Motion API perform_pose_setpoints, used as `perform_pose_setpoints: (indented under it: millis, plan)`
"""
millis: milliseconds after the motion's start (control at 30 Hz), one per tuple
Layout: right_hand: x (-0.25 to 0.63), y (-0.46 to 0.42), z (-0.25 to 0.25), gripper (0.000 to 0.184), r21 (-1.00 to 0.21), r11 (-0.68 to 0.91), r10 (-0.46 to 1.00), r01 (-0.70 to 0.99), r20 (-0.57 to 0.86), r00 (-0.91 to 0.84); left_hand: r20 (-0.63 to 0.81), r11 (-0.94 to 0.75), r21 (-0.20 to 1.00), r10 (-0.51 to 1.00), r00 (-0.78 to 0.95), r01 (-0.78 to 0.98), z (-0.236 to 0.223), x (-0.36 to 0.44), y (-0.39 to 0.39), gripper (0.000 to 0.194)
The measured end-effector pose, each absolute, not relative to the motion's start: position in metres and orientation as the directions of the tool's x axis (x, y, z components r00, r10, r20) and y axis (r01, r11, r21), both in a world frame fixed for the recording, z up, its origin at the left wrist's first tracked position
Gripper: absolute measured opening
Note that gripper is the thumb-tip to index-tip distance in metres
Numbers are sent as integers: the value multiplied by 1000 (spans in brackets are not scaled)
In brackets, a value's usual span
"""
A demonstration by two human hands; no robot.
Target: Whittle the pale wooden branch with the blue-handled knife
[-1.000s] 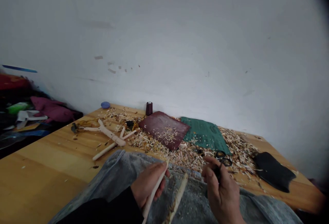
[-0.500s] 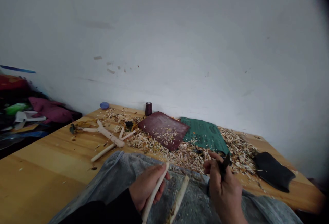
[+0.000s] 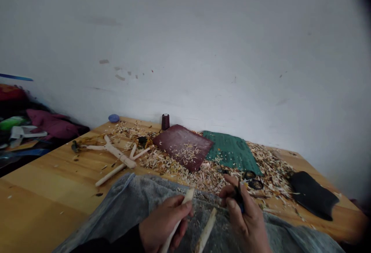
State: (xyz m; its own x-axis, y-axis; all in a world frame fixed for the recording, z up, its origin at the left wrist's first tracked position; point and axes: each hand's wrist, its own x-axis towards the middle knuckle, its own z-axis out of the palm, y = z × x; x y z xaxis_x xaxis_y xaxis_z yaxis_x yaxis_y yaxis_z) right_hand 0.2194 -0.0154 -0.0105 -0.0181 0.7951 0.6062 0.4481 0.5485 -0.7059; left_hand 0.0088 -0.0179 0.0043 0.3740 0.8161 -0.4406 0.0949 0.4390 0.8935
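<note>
My left hand (image 3: pixel 165 220) is closed around a pale peeled stick (image 3: pixel 189 195), whose blunt tip points up and away from me. Just right of it, a second pale stick (image 3: pixel 207 229) with some brown patches rises over the grey cloth (image 3: pixel 145 191); its lower end is out of view. In my right hand (image 3: pixel 251 224) is a dark, short-bladed knife (image 3: pixel 239 197), gripped with the blade upward and partly hidden by the fingers. The knife is apart from both sticks. Beyond the right hand lie black-handled scissors (image 3: pixel 256 184) among the shavings.
Wood shavings (image 3: pixel 162 166) cover much of the wooden table (image 3: pixel 37 195). On it are a peeled forked branch (image 3: pixel 117 154), a maroon sheet (image 3: pixel 181 142), a green sheet (image 3: pixel 232 150), a thread spool (image 3: pixel 165 122), a blue-purple object (image 3: pixel 114 118) and a black pad (image 3: pixel 313 195).
My left hand has turned the stick's tip slightly rightward and down. My right hand has moved a little left, and the scissors' handles now show more. The view has shifted slightly.
</note>
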Motion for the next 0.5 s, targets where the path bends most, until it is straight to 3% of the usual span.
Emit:
perform_pose_setpoints:
  millis: [267, 367, 500]
  plan:
    - [219, -16, -19, 42, -580, 589, 754, 563, 644, -127, -473, 457, 879, 792, 386, 138, 0, 9, -19, 35]
    - [221, -12, -16, 51, -481, 667, 713, 568, 634, -299, -450, 451, 887, 794, 408, 101, -10, 7, -16, 34]
    - [222, -5, -22, 59, -282, 700, 668, 656, 583, -462, -350, 427, 901, 821, 451, -78, -14, 3, -14, 34]
